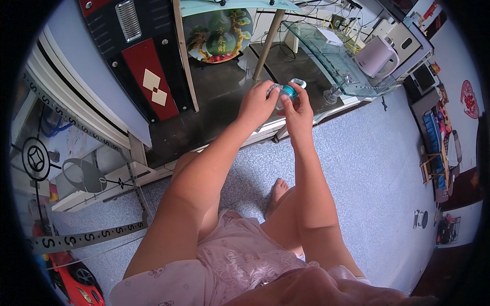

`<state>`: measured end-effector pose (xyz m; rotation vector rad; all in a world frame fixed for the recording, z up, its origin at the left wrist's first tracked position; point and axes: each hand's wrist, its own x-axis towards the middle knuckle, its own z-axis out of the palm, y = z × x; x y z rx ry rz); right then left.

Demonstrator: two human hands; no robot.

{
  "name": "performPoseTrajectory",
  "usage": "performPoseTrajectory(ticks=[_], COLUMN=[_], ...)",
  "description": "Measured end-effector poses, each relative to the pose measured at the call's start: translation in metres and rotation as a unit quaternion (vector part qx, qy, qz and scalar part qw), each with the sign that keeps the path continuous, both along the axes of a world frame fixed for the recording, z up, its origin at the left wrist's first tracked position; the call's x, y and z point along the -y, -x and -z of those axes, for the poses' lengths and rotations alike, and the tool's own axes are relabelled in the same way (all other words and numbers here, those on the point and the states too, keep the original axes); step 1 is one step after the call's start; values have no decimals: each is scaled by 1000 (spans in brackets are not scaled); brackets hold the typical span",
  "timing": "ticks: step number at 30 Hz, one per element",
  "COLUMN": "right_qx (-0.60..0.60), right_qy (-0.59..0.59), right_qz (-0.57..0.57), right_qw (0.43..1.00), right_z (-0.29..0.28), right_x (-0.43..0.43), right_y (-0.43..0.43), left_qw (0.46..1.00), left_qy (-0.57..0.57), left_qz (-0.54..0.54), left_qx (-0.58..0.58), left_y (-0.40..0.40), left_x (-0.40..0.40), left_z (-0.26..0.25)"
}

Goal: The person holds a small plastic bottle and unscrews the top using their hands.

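Observation:
A small clear plastic container with a teal lid (289, 92) is held up in front of the dark cabinet top. My right hand (299, 111) has its thumb and fingers around the teal part. My left hand (259, 100) pinches a clear, crinkled piece (274, 88) right beside it. Whether that piece belongs to the container I cannot tell. Just beyond my right fingers is a white oval ring-like thing (298, 82). My fingers hide much of the container.
A decorative round plate (219, 36) stands on the dark cabinet top (208, 90). To the right, a glass shelf (325, 57) carries a pink electric kettle (376, 57), a white box (330, 37) and tangled cables. A tall black-and-red panel (149, 76) rises at left. A red toy car (78, 277) lies lower left.

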<state>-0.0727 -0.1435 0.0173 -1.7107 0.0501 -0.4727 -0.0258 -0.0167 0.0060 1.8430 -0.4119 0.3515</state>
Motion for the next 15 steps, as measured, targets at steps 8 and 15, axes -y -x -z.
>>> performPoseTrajectory(ticks=[8,15], right_qx=[7,7], right_qy=[-26,-14], right_qz=[-4,2], right_qw=[1000,1000], right_z=[-8,-2], right_x=[0,2], right_y=[3,-1], left_qw=[1000,1000], left_qy=[-2,0], left_qz=[0,-2], left_qx=[5,9], left_y=[1,-1], left_x=[2,2], left_z=[-1,2])
